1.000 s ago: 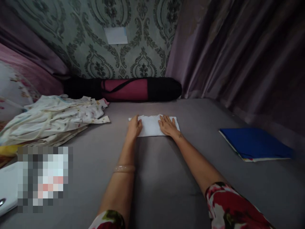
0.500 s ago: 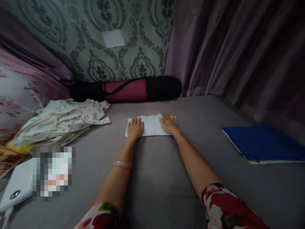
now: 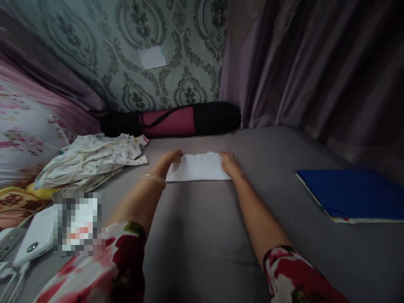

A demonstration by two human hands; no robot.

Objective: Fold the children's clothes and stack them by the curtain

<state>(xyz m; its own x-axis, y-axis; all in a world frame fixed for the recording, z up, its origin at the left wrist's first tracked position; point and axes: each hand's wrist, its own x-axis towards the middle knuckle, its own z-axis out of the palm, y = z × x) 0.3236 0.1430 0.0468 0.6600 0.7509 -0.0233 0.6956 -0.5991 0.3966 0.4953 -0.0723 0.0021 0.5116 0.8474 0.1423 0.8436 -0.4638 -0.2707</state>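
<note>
A white folded cloth (image 3: 199,167) lies flat on the grey bed surface (image 3: 205,219), its far edge a little ruffled. My left hand (image 3: 174,156) is at the cloth's far left corner, its fingers curled in and pressed around the edge. At the far right corner my right hand (image 3: 229,163) has its thumb on the cloth and its fingers bent over the outer side, gripping the edge. A clear bangle sits on my left wrist.
Rumpled patterned clothes (image 3: 104,155) lie at the left, near a white power bank (image 3: 39,235) with cables and a pixelated object (image 3: 80,225). A black and pink rolled bag (image 3: 170,121) rests against the wall. Blue folded fabric (image 3: 350,193) is at the right.
My hands were flat on the cloth with fingers spread. The left has shifted to the far left corner and curled; the right has moved slightly outward and bent its fingers round the right edge.
</note>
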